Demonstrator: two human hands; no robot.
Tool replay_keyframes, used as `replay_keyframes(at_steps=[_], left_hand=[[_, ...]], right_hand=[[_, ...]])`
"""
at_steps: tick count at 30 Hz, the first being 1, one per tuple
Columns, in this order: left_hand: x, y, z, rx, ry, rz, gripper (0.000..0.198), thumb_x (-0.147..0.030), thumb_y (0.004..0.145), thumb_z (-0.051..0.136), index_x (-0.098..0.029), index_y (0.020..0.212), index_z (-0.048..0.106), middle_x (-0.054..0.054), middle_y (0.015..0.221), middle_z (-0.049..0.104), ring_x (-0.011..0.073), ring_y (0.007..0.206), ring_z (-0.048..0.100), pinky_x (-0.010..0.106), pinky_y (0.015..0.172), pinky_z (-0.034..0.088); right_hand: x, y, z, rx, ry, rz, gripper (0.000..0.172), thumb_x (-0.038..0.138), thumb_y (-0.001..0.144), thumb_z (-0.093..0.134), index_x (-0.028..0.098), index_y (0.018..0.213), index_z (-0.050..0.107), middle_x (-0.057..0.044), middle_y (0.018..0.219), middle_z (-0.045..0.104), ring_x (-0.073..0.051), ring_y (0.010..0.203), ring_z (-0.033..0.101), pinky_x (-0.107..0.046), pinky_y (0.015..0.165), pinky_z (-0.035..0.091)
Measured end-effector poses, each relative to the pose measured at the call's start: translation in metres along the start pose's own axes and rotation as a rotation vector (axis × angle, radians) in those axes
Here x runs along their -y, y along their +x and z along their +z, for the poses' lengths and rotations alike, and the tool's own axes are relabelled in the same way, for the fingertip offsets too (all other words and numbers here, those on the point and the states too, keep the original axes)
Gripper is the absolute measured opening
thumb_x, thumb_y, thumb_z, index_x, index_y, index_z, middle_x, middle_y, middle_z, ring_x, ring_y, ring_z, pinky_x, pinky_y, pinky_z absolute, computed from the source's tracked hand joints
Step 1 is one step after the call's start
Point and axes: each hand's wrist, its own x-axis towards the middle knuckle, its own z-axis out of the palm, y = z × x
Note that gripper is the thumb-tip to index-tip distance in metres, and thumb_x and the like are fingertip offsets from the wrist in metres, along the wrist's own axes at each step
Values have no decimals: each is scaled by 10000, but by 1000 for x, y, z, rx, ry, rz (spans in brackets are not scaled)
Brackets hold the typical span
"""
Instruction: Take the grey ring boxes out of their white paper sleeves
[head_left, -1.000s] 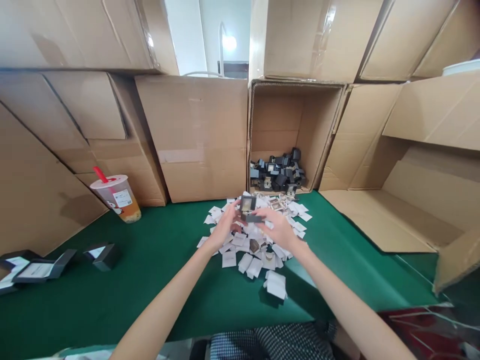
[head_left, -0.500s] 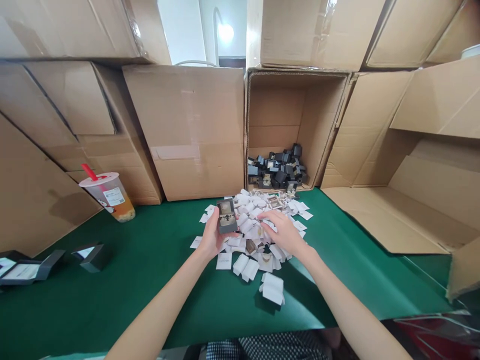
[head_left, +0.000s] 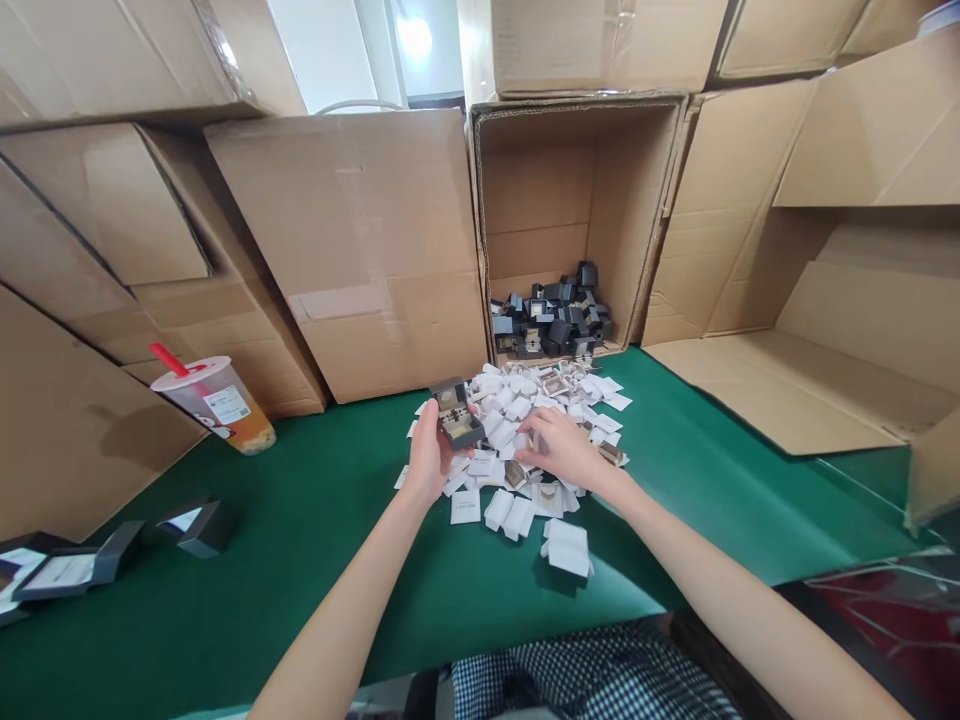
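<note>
The left hand [head_left: 429, 458] grips an open dark box [head_left: 463, 432] at the left of the white paper pile [head_left: 496, 400]; the right hand [head_left: 561, 447] curls loosely over the pile, its hold unclear.

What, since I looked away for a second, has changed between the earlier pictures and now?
The right hand has let go of the open dark case and is at the pile of white pieces; the left hand alone holds the case, shifted leftward. The drink cup and heaped dark boxes stayed put.
</note>
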Motion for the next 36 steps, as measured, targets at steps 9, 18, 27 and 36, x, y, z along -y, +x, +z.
replay_keyframes(at_steps=[9,18,27,36], left_hand=[[4,-3,0,83,-6,-18,495,-483,886,494,-144,1244,531,128,1041,694,187,765,675,241,525,530],[14,-7,4,217,32,-122,522,-493,885,488,-168,1293,496,138,1044,690,201,739,678,229,432,497],[15,-21,19,256,97,-223,429,-472,876,522,-180,1189,552,104,1003,683,212,785,686,296,557,575],[18,-25,23,264,100,-243,419,-487,850,556,-170,1123,575,96,888,674,230,764,680,305,510,562]], right_hand=[[12,-4,-17,-135,363,101,172,322,804,592,197,697,541,-9,768,627,-181,764,564,-312,724,408],[16,-9,-29,-513,502,49,196,343,824,614,205,723,519,25,634,525,-119,575,478,-267,579,419],[29,-15,-5,-534,236,-459,96,130,865,559,204,846,616,-40,807,631,-137,706,594,-268,614,497],[30,-20,-6,-676,28,-483,182,103,857,527,234,808,643,-31,698,594,-140,625,532,-272,534,470]])
